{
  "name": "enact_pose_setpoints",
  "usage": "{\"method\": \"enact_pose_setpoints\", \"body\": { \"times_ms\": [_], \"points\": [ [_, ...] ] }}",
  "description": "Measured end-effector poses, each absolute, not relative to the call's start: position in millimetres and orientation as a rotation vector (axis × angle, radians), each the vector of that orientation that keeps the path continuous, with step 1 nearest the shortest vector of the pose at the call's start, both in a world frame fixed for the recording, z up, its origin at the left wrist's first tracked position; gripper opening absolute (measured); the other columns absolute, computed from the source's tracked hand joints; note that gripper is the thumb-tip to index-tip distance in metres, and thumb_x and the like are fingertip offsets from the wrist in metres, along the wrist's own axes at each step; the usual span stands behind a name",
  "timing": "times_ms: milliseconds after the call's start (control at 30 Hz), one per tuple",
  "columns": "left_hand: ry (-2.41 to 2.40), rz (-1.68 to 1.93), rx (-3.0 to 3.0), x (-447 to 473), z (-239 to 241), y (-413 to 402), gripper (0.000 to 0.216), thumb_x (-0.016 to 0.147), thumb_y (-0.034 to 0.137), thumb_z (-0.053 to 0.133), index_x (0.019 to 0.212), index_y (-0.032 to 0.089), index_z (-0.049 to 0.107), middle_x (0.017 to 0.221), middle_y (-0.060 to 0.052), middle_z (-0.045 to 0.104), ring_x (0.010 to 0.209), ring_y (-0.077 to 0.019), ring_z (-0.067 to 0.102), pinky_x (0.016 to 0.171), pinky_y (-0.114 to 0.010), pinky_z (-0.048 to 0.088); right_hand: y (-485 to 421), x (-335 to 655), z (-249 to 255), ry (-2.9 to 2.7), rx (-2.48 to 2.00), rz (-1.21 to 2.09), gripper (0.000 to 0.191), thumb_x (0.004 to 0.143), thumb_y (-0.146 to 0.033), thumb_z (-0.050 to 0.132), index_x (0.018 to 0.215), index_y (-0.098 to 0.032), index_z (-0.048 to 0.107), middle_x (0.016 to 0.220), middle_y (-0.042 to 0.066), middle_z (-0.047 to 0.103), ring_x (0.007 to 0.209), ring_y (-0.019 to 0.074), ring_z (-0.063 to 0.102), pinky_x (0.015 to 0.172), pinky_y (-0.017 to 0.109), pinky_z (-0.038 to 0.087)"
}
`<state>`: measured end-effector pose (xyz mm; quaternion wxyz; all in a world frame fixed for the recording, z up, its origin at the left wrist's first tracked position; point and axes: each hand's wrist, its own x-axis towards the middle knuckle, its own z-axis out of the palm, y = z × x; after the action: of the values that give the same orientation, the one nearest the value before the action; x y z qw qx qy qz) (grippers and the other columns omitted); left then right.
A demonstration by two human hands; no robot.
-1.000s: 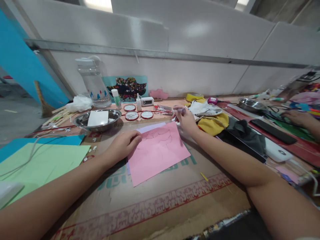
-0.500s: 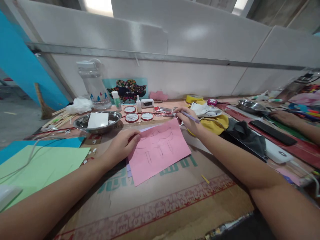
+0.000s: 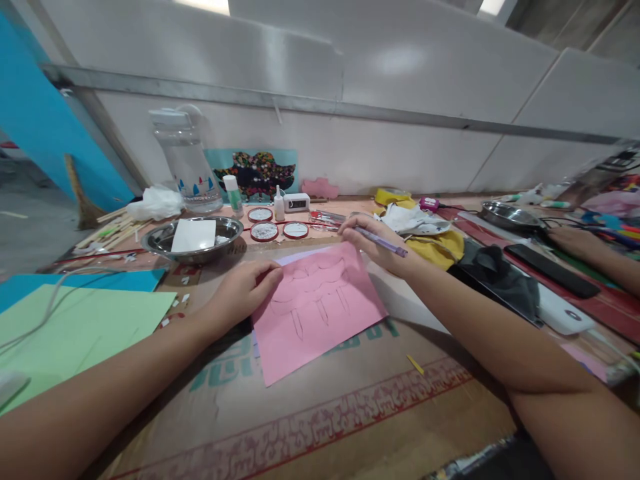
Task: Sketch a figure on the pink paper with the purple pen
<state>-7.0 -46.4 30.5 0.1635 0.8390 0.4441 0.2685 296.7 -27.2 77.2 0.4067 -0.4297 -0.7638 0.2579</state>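
A sheet of pink paper (image 3: pixel 320 333) with wavy outlines and several narrow pointed strips drawn on it lies slanted before me, a lavender sheet (image 3: pixel 257 347) peeping out beneath it. My left hand (image 3: pixel 253 283) is closed at the sheet's upper left edge, its thumb on top and the other fingers partly hidden. In the grip of my right hand (image 3: pixel 370 243) is a purple pen (image 3: pixel 383 241), its rear end pointing right; the fingers are at the sheet's top right edge. The pen's tip is hidden by the fingers.
A steel bowl (image 3: pixel 227 243) with a white card stands left, near a water jug (image 3: pixel 187 167). Red-rimmed lids (image 3: pixel 264 231), a glue stick (image 3: pixel 233 193) and a small clock (image 3: pixel 297 202) line the back. Another person's hand (image 3: pixel 570 240) rests at the far right.
My right hand has shifted slightly left along the sheet's top edge, still with the pen. The pink paper lies a little lower in view, and its drawn strips show more clearly. The view has moved slightly.
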Motion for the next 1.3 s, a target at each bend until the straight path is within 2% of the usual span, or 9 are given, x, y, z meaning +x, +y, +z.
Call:
{"method": "enact_pose_setpoints", "body": {
  "times_ms": [100,167,300,400,633,833,1000,1167,1300],
  "points": [
    [1.262,0.666,2.439,-5,30,-48,0.040,0.098,0.045,0.044,0.084,0.022,0.074,0.084,-0.006,0.077,0.078,-0.0234,0.068,0.075,-0.034,0.050,-33,293,76,-1.787,-1.012,0.677,0.059,0.100,-0.072,0.045,0.103,-0.020,0.073,0.074,0.002,0.064,0.069,0.0161,0.058,0.064,0.030,0.047],
    [1.241,0.613,2.478,-4,29,-49,0.041,0.098,0.044,0.045,0.079,0.022,0.074,0.081,-0.006,0.077,0.076,-0.0236,0.067,0.073,-0.035,0.048,-39,287,73,-1.753,-0.973,0.695,0.055,0.104,-0.065,0.042,0.101,-0.020,0.075,0.068,0.000,0.058,0.063,0.0142,0.054,0.060,0.029,0.044],
    [1.147,0.587,2.535,-3,24,-46,0.042,0.099,0.042,0.046,0.077,0.021,0.076,0.080,-0.007,0.077,0.075,-0.0229,0.065,0.074,-0.037,0.045,-57,265,62,-1.746,-1.069,0.937,0.017,0.095,-0.038,0.062,0.099,-0.023,0.067,0.066,-0.004,0.060,0.058,0.0118,0.055,0.052,0.025,0.044],
    [1.140,0.613,2.549,-4,19,-42,0.040,0.099,0.041,0.047,0.081,0.021,0.078,0.081,-0.008,0.077,0.078,-0.0236,0.066,0.075,-0.037,0.045,-65,250,48,-1.734,-1.127,1.156,0.014,0.084,-0.024,0.068,0.090,-0.024,0.055,0.068,-0.006,0.062,0.054,0.0107,0.057,0.049,0.023,0.045],
    [1.143,0.533,2.542,-2,16,-40,0.031,0.095,0.036,0.051,0.079,0.024,0.075,0.078,-0.003,0.077,0.073,-0.0222,0.065,0.073,-0.036,0.042,-62,249,22,-1.702,-1.191,1.186,0.029,0.087,-0.036,0.071,0.078,-0.025,0.045,0.061,-0.006,0.058,0.046,0.0086,0.046,0.041,0.020,0.033],
    [1.218,0.473,2.564,1,20,-38,0.029,0.091,0.040,0.052,0.078,0.023,0.072,0.075,-0.005,0.073,0.072,-0.0242,0.061,0.069,-0.037,0.040,-60,247,19,-1.680,-1.204,1.116,0.032,0.083,-0.029,0.067,0.068,-0.026,0.039,0.055,-0.009,0.046,0.042,0.0083,0.043,0.040,0.021,0.035],
    [1.209,0.465,2.554,-1,10,-39,0.029,0.090,0.041,0.051,0.080,0.023,0.071,0.077,-0.006,0.072,0.074,-0.0242,0.062,0.074,-0.038,0.044,-64,244,22,-1.707,-1.234,1.169,0.035,0.085,-0.033,0.069,0.069,-0.027,0.038,0.054,-0.008,0.050,0.040,0.0092,0.045,0.039,0.023,0.035],
    [1.182,0.746,2.282,2,48,-39,0.029,0.089,0.041,0.051,0.091,0.021,0.073,0.091,-0.005,0.072,0.085,-0.0236,0.064,0.082,-0.039,0.052,-64,243,23,-1.647,-1.203,1.234,0.032,0.089,-0.035,0.066,0.073,-0.027,0.039,0.049,-0.009,0.051,0.037,0.0102,0.047,0.038,0.022,0.036],
    [0.936,0.967,1.905,-19,72,-77,0.022,0.093,0.037,0.058,0.093,0.029,0.079,0.090,0.000,0.069,0.099,-0.0251,0.067,0.088,-0.040,0.058,-64,242,26,-1.577,-1.194,1.266,0.029,0.089,-0.030,0.066,0.073,-0.026,0.042,0.048,-0.010,0.050,0.039,0.0088,0.047,0.042,0.021,0.043]
  ]
}}
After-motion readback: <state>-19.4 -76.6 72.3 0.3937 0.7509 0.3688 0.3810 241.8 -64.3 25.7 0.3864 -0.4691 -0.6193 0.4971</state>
